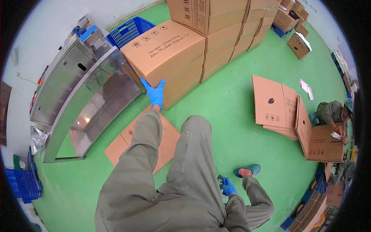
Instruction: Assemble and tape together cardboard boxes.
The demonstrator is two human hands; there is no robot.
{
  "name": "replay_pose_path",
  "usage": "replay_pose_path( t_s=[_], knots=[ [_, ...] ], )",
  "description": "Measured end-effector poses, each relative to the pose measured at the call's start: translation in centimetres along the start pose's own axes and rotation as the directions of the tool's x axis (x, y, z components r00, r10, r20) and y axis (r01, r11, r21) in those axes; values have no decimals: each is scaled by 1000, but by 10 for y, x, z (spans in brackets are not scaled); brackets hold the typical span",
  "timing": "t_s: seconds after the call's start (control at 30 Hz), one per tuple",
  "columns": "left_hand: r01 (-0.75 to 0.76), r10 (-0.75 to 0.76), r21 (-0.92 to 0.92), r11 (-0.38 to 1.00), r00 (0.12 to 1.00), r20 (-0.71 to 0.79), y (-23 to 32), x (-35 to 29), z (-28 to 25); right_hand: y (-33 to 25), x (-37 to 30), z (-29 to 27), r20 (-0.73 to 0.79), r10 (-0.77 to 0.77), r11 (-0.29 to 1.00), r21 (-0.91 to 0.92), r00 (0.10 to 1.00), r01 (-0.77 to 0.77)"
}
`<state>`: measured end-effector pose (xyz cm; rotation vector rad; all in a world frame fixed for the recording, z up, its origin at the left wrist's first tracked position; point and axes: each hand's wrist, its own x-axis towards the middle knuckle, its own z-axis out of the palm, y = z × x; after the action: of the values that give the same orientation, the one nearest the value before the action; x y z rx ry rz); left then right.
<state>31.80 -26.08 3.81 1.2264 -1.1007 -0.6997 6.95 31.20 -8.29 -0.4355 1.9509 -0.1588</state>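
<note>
My left hand (pixel 155 94), in a blue glove, is open with its fingers spread against the lower near corner of a closed brown carton (pixel 170 58). The carton has dark print on its top and stands at the near end of a row of stacked cartons. Lower right, beside my bent right leg, my right hand (pixel 228 188), also blue-gloved, is closed round a small dark object (pixel 221 178) that I cannot make out. Beneath my left forearm a flat piece of cardboard (pixel 170 133) lies on the floor, partly hidden by my sleeve and knee.
Left of the carton stands a metal machine (pixel 63 73) with a steel frame (pixel 58 133); a blue crate (pixel 131 31) is behind. More stacked cartons (pixel 222 46) extend to the back. Flattened cartons (pixel 272 102) stand at right, where a co-worker (pixel 332 114) sits with a white item in hand.
</note>
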Motion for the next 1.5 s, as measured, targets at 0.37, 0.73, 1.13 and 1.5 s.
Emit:
replay_pose_path(
  t_s=[0.37,0.73,1.13,1.5],
  knots=[
    [663,-651,-271,698,745,146,-89,-2,-87,17,11,9,171,51,967,238,984,-92],
    [116,-847,887,447,374,378,-179,-53,-205,24,54,32,143,-207,801,593,968,83],
    [-565,-669,807,-170,668,326,-216,-304,-190,30,9,17,307,-2,956,279,952,-89],
    [-477,-667,858,191,578,470,-188,-285,-184,7,26,-4,122,-76,922,386,990,23]
  ],
)
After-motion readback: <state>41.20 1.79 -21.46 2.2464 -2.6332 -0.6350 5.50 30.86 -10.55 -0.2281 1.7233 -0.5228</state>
